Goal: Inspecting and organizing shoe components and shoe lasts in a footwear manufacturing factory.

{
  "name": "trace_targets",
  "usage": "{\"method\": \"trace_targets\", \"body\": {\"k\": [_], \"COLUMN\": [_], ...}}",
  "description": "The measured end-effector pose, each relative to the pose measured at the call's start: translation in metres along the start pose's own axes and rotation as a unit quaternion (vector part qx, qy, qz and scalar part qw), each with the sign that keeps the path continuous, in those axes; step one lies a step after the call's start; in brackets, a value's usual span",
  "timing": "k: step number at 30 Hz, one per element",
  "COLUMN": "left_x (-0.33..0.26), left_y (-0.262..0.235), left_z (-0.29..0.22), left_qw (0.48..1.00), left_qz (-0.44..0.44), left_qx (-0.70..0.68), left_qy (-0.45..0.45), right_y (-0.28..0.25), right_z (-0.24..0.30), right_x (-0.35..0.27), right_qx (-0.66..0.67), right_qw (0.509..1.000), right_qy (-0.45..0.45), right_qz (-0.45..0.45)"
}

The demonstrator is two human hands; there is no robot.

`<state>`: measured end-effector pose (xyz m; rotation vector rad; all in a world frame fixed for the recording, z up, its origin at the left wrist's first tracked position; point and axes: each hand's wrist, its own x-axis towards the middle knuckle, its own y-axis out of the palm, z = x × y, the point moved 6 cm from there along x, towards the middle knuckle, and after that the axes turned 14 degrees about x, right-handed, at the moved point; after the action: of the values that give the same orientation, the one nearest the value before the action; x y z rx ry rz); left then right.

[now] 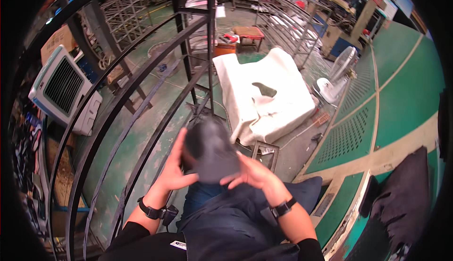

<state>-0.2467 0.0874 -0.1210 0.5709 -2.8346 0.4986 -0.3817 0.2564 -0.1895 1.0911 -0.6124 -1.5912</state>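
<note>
Both hands' grip, left hand (175,166), right hand (252,172), holding blurred dark piece (210,151); black rack (141,100) left, white-draped seat (262,96) beyond

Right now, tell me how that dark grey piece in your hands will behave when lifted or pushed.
The dark grey piece is blurred, so this is tentative. It looks soft and probably floppy, bulging between the left hand and right hand. Both hands support it, so it may sag if held one-handed. Unlikely to roll.
</note>
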Motion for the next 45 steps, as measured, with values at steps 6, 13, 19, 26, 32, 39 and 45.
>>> {"method": "trace_targets", "body": {"k": [6, 13, 19, 26, 32, 39, 45], "left_x": [0.012, 0.079, 0.238, 0.320, 0.233, 0.131, 0.073], "left_y": [0.041, -0.017, -0.130, -0.181, -0.029, 0.085, 0.091], "left_z": [-0.038, -0.083, -0.112, -0.014, -0.046, 0.033, 0.073], "left_qw": [0.934, 0.777, 0.740, 0.787, 0.897, 0.872, 0.913], "left_qz": [0.005, -0.234, -0.311, -0.292, -0.124, 0.247, 0.209], "left_qx": [0.276, 0.414, 0.505, 0.513, 0.319, 0.350, 0.296], "left_qy": [0.225, 0.413, 0.317, 0.179, 0.281, 0.235, 0.186], "right_y": [0.035, 0.106, 0.067, 0.058, 0.069, 0.051, -0.022], "right_z": [0.033, 0.101, 0.086, 0.085, 0.118, 0.146, 0.098], "right_x": [0.012, -0.006, -0.027, -0.049, -0.092, -0.260, -0.547], "right_qx": [-0.060, -0.214, -0.268, -0.302, -0.397, -0.404, -0.209], "right_qw": [0.968, 0.905, 0.930, 0.928, 0.889, 0.845, 0.617], "right_qy": [-0.235, -0.366, -0.241, -0.200, -0.184, -0.214, -0.464], "right_qz": [-0.071, -0.017, -0.068, -0.084, -0.134, -0.278, -0.600]}}
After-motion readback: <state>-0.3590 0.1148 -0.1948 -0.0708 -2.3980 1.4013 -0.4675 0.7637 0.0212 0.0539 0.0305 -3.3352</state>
